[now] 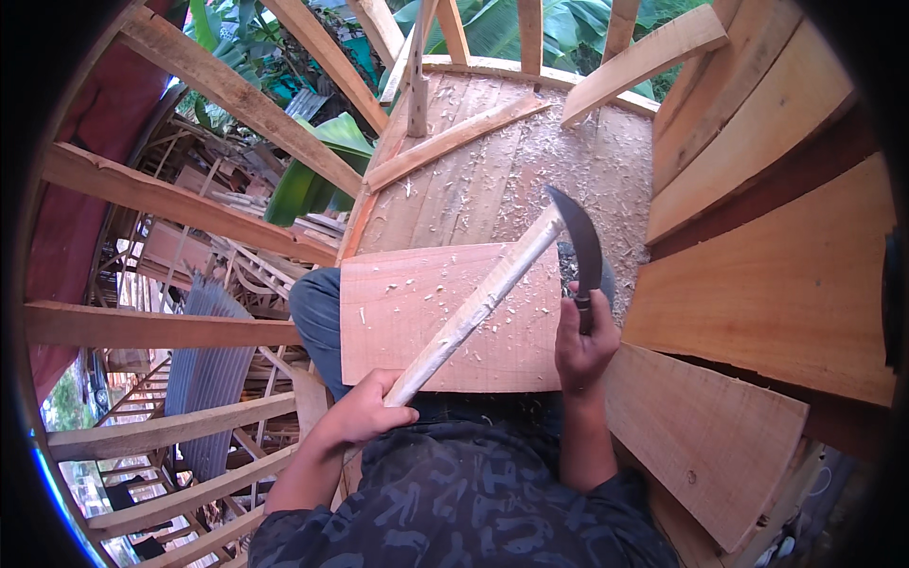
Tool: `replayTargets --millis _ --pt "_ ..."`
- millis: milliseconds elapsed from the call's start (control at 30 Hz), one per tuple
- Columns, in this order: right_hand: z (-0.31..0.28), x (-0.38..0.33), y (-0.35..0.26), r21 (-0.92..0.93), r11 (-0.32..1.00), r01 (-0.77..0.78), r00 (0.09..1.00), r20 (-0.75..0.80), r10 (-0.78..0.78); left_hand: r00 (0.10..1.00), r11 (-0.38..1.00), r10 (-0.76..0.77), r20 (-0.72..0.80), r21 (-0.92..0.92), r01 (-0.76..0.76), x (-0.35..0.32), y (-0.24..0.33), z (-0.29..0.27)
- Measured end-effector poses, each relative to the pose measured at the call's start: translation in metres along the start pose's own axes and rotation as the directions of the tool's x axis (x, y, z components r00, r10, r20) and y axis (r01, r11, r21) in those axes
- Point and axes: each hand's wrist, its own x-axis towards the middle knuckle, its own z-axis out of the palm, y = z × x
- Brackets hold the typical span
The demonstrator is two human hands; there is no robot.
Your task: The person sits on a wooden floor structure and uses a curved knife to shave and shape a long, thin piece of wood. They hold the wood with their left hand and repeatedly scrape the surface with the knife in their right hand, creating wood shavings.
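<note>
My left hand is closed round the near end of a pale wooden stick, which slants up and away to the right. In my right hand is the handle of a dark knife with a curved blade. The blade points away from me, and its tip shows beside the stick's far end; whether they touch I cannot tell. Across my lap lies a flat reddish board, under the stick, with small wood shavings scattered over it.
Ahead, the plank floor is strewn with shavings, and a loose wooden strip lies across it. Timber ribs stand along the left with gaps between them. Wide boards rise on the right, and another board slopes near my right elbow.
</note>
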Motion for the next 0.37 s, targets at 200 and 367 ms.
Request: replayTargets --millis 200,367 --pt "-0.011 0.003 -0.019 0.263 0.87 -0.418 0.854 0.44 0.278 0.996 0.996 0.04 -0.079 0.077 -0.034 0.004 -0.011 -0.002" --pt "-0.012 0.006 -0.01 0.323 0.811 -0.489 0.85 0.387 0.358 0.974 0.973 0.134 -0.181 0.209 -0.095 -0.004 0.008 -0.002"
